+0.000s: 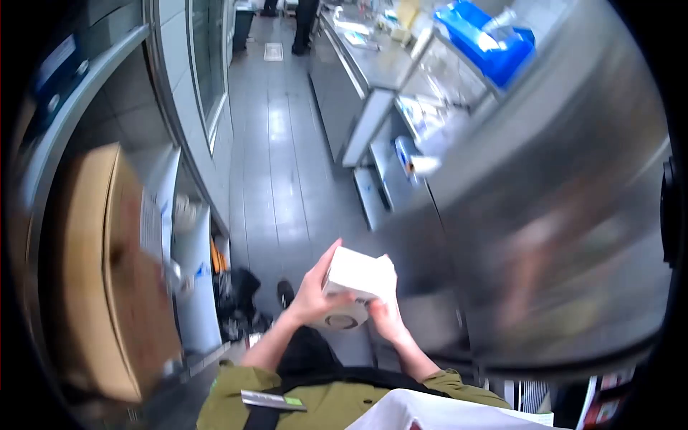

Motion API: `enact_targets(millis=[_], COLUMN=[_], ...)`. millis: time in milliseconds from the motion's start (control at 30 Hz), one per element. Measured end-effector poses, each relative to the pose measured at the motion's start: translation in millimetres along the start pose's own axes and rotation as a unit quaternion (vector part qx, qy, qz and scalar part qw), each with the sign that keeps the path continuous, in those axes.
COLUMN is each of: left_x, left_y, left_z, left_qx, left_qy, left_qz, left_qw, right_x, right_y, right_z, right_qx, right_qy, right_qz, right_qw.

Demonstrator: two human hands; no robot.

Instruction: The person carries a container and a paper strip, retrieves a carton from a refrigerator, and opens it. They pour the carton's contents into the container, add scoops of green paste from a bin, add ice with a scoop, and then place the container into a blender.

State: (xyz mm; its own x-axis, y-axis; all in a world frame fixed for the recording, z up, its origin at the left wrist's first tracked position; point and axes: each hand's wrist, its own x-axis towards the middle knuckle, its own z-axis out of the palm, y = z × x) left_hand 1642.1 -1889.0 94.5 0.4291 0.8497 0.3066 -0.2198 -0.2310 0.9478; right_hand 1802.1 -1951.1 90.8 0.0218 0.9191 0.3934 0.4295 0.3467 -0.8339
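Observation:
Both hands hold a white box (362, 276) in front of the body, with dark print and a round dark ring on the side facing the wearer. My left hand (312, 294) is wrapped round its left side, the thumb lying across the near face. On the right side, my right hand (388, 315) grips the box with its thumb on the near face too. Some fingers are hidden behind the box.
A large cardboard box (115, 272) sits on a left shelf. Steel doors (559, 236) stand close on the right. Beyond are a steel counter (373, 54) and a blue container (484, 39). A person's dark-clothed legs (306, 25) show far down the tiled aisle (276, 143).

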Motion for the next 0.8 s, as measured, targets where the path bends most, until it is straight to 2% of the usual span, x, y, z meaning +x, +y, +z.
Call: enact_targets(millis=[33,67,133,200,233,300,367,400,467,533,600,633,733,800], left_x=[31.0,56.5,111.7,169.8,195.6,244.8,297.7,322.3,377.5,442.3,503.7,539.1,621.6,675.5], left_y=[-14.3,-24.0,-19.5,-23.3,-25.5,-35.0,-41.9,-48.1,-60.2,-74.3,-90.6,-91.8,-100.1,-105.8], left_z=[-20.6,-38.4,-67.9,-95.1,-106.3,-128.6,-144.5,-155.7,-186.3,-212.4,-236.8,-249.0,-306.7,-340.6], left_qx=[0.048,0.09,0.227,0.344,0.375,0.401,0.378,0.366,0.283,0.175,0.021,0.007,-0.083,-0.167], left_qy=[0.052,0.101,0.153,0.163,0.167,0.175,0.179,0.176,0.105,0.047,0.021,0.015,-0.039,-0.077], left_qz=[0.035,0.052,0.029,0.082,0.097,0.111,0.132,0.14,0.084,0.031,-0.055,-0.053,-0.1,-0.123], left_qw=[0.997,0.989,0.961,0.921,0.907,0.892,0.899,0.903,0.95,0.983,0.998,0.998,0.991,0.975], right_x=[52.4,98.1,188.9,275.3,307.8,366.9,428.2,454.5,518.0,584.2,649.1,682.8,784.0,840.1], right_y=[15.5,22.3,25.5,25.8,34.9,58.6,75.5,97.7,123.0,141.9,162.7,170.2,181.1,175.0], right_z=[-4.0,-1.4,-1.5,1.1,14.6,26.2,26.7,28.1,22.8,17.2,18.3,20.2,33.2,45.7], right_qx=[-0.105,-0.158,-0.019,-0.233,-0.273,-0.257,-0.233,-0.249,-0.283,-0.276,-0.233,-0.226,-0.133,-0.041], right_qy=[-0.102,-0.044,-0.026,-0.173,-0.156,-0.145,-0.181,-0.172,-0.233,-0.246,-0.272,-0.247,-0.289,-0.371], right_qz=[-0.048,-0.038,0.019,0.058,-0.017,0.028,0.065,-0.041,-0.153,-0.267,-0.304,-0.35,-0.435,-0.465], right_qw=[0.988,0.986,0.999,0.955,0.949,0.955,0.953,0.952,0.918,0.89,0.883,0.875,0.842,0.803])
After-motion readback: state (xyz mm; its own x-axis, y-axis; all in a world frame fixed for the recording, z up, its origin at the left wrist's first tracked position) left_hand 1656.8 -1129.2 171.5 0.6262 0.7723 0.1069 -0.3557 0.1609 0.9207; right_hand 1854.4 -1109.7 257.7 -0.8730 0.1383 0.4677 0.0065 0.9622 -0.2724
